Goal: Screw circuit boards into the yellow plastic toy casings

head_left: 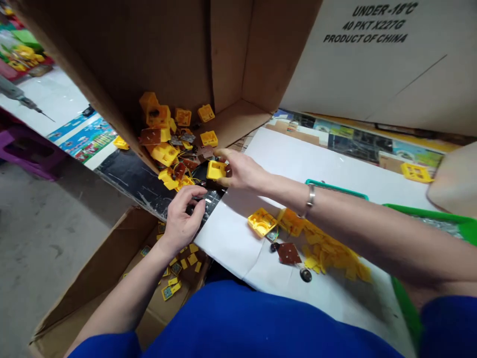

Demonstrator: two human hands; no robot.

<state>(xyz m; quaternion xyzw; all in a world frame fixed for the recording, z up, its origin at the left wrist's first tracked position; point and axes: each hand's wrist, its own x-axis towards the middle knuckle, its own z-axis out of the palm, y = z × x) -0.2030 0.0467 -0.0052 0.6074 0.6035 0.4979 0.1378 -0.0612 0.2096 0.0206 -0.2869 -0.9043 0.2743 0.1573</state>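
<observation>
My right hand [240, 170] reaches to the mouth of a cardboard box lying on its side, its thumb and fingers closed around a small yellow plastic case [216, 170]. Close to the table edge, my left hand [184, 216] is half curled, thumb and fingers apart, with nothing visible in its grip. In front of both hands lies a heap of yellow cases [164, 154] mixed with brown circuit boards [150, 136] and thin wires. Below my right forearm sit an open yellow case [262, 222], a brown board [289, 253] and a round black speaker [306, 275].
A large cardboard box [231, 59] rises behind the heap. Beneath the table edge, another carton [89, 278] holds yellow pieces. Yellow flat pieces [328, 248] lie on the white sheet [283, 159], partly under my right forearm. Green trays [465, 223] stand right; a screwdriver [22, 97] hangs left.
</observation>
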